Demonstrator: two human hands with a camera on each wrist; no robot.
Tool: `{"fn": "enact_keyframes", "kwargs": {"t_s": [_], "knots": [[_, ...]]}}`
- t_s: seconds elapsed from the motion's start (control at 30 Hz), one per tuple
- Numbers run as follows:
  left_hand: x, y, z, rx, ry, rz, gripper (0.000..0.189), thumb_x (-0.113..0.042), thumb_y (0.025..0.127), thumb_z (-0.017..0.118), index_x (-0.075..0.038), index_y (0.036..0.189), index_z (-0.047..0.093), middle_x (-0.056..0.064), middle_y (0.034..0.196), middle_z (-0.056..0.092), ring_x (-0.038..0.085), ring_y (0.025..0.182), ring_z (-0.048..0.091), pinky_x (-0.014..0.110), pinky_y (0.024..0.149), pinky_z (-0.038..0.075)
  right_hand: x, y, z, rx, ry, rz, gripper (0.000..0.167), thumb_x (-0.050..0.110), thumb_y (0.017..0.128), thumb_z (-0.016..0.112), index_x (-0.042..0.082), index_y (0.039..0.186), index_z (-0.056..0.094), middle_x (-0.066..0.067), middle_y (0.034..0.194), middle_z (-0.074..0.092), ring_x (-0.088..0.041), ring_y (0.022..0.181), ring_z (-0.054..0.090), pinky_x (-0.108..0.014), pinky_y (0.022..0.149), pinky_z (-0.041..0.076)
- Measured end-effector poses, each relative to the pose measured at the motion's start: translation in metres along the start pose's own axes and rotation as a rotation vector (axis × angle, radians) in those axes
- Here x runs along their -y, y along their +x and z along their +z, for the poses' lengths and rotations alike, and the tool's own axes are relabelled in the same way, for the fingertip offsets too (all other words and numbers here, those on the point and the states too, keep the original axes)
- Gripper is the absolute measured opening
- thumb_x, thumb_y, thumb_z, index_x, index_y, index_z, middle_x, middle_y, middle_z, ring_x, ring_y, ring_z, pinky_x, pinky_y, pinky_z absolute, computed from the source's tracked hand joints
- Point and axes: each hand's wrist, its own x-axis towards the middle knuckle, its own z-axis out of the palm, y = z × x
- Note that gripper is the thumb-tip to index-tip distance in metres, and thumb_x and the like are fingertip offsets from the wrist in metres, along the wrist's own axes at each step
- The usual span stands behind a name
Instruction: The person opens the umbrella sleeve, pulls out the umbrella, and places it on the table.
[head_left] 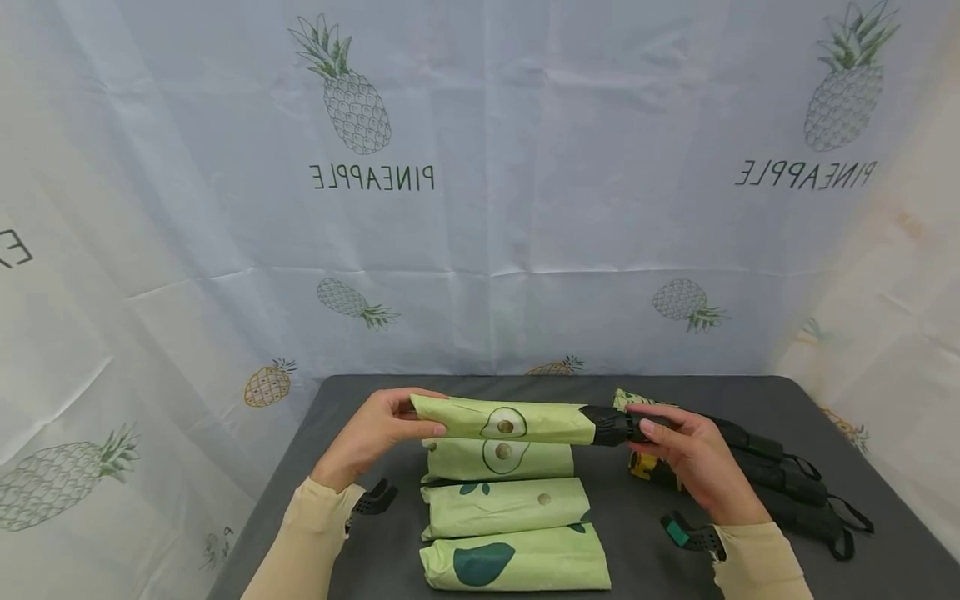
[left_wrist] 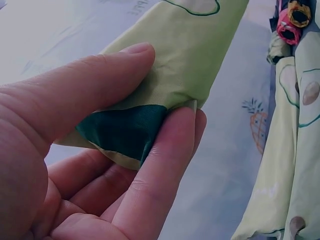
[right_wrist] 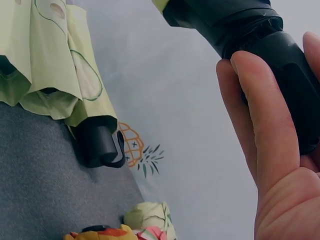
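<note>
A folded umbrella (head_left: 609, 425) lies level between my hands above the table, most of its length inside a light green avocado-print sleeve (head_left: 465, 417). My left hand (head_left: 386, 429) pinches the sleeve's left end between thumb and fingers; a dark green patch (left_wrist: 125, 130) shows there in the left wrist view. With curled fingers my right hand (head_left: 693, 454) grips the black handle (right_wrist: 290, 75) at the other end. Black material shows between handle and sleeve edge. Below lie several matching sleeves (head_left: 517, 558) in a row. One of them, in the right wrist view, has a black handle (right_wrist: 97, 142) sticking out.
Several folded umbrellas (head_left: 787, 492) with black handles and wrist loops lie at the right of the dark grey table (head_left: 360, 567). A yellow item (head_left: 642, 464) sits at their near left end, partly behind my right hand. A pineapple-print curtain (head_left: 517, 233) hangs behind the table.
</note>
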Motion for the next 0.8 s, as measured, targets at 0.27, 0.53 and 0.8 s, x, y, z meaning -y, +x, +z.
{"fn": "enact_keyframes", "kwargs": {"t_s": [0.27, 0.53, 0.8], "knots": [[0.000, 0.000, -0.001, 0.010, 0.011, 0.017, 0.055, -0.026, 0.092, 0.089, -0.016, 0.143, 0.070, 0.008, 0.127, 0.078, 0.027, 0.108, 0.077, 0.045, 0.091, 0.065, 0.002, -0.004, -0.012, -0.030, 0.019, 0.007, 0.037, 0.006, 0.113, 0.058, 0.003, 0.148, 0.065, 0.017, 0.141, 0.063, -0.005, 0.119, 0.074, -0.035, 0.098, 0.066], [0.001, -0.001, -0.001, 0.009, 0.005, 0.012, 0.055, -0.026, 0.092, 0.089, -0.016, 0.143, 0.071, 0.008, 0.127, 0.077, 0.027, 0.108, 0.076, 0.045, 0.090, 0.065, 0.003, -0.009, -0.024, -0.011, 0.056, -0.018, 0.036, 0.002, 0.113, 0.053, 0.004, 0.148, 0.066, 0.017, 0.137, 0.069, -0.006, 0.118, 0.075, -0.032, 0.096, 0.066], [0.000, -0.001, -0.002, -0.007, 0.005, 0.011, 0.055, -0.026, 0.091, 0.090, -0.016, 0.142, 0.071, 0.008, 0.127, 0.078, 0.028, 0.107, 0.076, 0.047, 0.089, 0.065, 0.002, -0.008, -0.031, 0.026, 0.073, -0.055, 0.039, -0.001, 0.113, 0.050, 0.006, 0.148, 0.066, 0.014, 0.138, 0.069, -0.008, 0.118, 0.076, -0.035, 0.098, 0.066]]}}
